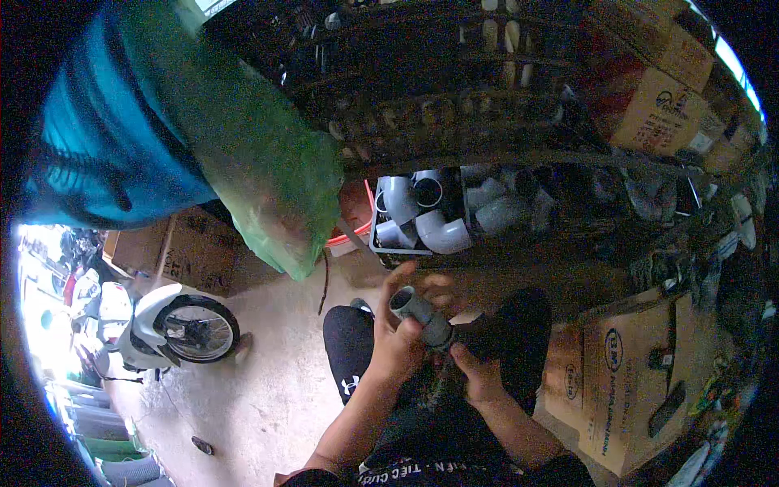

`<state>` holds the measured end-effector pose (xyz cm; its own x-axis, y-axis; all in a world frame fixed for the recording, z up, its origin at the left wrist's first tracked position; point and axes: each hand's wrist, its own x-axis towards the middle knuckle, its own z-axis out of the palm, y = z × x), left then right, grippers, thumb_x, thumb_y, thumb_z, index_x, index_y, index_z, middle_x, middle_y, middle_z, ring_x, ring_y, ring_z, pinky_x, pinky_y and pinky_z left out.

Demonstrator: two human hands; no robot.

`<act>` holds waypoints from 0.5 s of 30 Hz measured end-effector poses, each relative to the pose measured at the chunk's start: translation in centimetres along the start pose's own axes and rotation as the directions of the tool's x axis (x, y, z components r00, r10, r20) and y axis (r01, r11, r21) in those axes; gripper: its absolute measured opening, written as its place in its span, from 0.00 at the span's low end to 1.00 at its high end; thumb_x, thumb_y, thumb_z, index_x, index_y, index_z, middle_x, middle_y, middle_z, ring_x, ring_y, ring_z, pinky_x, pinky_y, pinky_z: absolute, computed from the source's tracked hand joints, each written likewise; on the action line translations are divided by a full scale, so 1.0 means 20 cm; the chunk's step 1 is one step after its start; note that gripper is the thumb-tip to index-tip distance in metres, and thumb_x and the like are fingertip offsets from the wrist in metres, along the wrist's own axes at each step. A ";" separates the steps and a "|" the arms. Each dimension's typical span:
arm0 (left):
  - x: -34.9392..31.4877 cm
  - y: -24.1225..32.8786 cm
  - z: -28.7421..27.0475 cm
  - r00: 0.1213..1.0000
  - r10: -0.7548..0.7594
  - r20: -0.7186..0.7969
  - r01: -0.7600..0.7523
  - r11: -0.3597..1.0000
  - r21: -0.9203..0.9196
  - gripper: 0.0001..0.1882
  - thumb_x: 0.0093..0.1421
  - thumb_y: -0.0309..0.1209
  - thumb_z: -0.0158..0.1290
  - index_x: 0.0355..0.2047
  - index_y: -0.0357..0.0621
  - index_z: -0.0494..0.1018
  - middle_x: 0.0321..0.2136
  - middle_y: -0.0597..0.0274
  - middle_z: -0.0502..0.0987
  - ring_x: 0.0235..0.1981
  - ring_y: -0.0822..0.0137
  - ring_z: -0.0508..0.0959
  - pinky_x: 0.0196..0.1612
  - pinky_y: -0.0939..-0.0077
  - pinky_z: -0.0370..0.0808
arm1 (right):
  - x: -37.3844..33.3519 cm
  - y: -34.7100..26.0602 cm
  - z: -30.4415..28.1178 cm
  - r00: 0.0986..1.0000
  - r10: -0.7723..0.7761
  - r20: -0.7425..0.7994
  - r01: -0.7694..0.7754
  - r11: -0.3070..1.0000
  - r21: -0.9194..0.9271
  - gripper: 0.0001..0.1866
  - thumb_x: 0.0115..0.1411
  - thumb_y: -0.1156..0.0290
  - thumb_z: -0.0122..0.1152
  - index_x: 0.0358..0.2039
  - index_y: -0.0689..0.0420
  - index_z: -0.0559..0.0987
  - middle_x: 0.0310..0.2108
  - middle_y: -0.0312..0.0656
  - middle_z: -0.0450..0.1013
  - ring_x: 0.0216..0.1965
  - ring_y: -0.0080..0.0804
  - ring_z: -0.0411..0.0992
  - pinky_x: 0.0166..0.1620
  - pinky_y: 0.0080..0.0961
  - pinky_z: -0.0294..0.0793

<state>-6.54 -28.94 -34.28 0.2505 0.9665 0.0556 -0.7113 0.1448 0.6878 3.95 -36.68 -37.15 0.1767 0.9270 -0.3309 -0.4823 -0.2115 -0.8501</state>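
A grey plastic pipe fitting [436, 331] is held in front of my lap, its round open end tilted up and to the left. My left hand [396, 349] is closed around it, thumb across the near side and fingers stretching past its far side. At the fitting's lower right end is my right hand [480, 377], with the thumb against it; the rest of those fingers are hard to see in the dark. Ahead of my knees, a crate [406, 251] contains several grey pipe elbows [444, 233].
Dark shelves [454, 122] with many small parts rise ahead. A green plastic bag [276, 178] hangs at the upper left beside blue cloth [114, 138]. Cardboard boxes stand at right [625, 381] and left [187, 252]. A motorbike wheel [197, 329] is on the left.
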 end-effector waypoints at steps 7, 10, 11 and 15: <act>-0.04 -0.04 -0.09 0.976 -0.181 -0.120 0.190 0.979 0.070 0.19 0.64 0.41 0.42 0.51 0.46 0.56 0.45 0.52 0.69 0.36 0.62 0.76 0.26 0.74 0.76 | 0.03 -0.03 0.01 0.988 -0.144 0.051 0.142 0.989 0.025 0.18 0.52 0.61 0.63 0.39 0.59 0.75 0.36 0.37 0.75 0.38 0.29 0.72 0.43 0.25 0.70; -0.02 -0.05 -0.03 0.997 -0.065 -0.038 0.071 0.982 0.172 0.15 0.65 0.39 0.40 0.48 0.46 0.59 0.41 0.54 0.71 0.33 0.63 0.75 0.29 0.75 0.75 | 0.05 -0.05 -0.01 0.977 -0.184 0.111 0.201 0.964 -0.176 0.19 0.53 0.60 0.62 0.40 0.58 0.74 0.37 0.37 0.74 0.42 0.29 0.71 0.46 0.25 0.68; -0.01 -0.06 0.00 0.997 -0.061 -0.036 0.066 0.984 0.166 0.15 0.65 0.39 0.40 0.48 0.46 0.59 0.41 0.54 0.71 0.33 0.63 0.75 0.29 0.75 0.75 | 0.06 0.03 -0.06 0.993 -0.103 0.051 0.109 0.986 -0.124 0.19 0.53 0.60 0.61 0.41 0.58 0.74 0.38 0.37 0.74 0.42 0.29 0.70 0.46 0.26 0.68; 0.00 -0.09 -0.07 0.980 -0.076 -0.184 0.130 0.944 0.303 0.15 0.66 0.35 0.37 0.52 0.47 0.57 0.44 0.57 0.67 0.43 0.66 0.71 0.43 0.72 0.71 | 0.06 -0.01 -0.01 0.992 -0.083 0.093 0.065 0.981 0.182 0.18 0.52 0.62 0.62 0.42 0.56 0.73 0.39 0.36 0.72 0.39 0.28 0.70 0.44 0.26 0.68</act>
<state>-6.23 -28.95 -36.63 0.1787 0.9751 -0.1312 -0.4396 0.1984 0.8760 4.47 -35.63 -37.39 0.1353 0.9662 -0.2194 -0.6177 -0.0908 -0.7811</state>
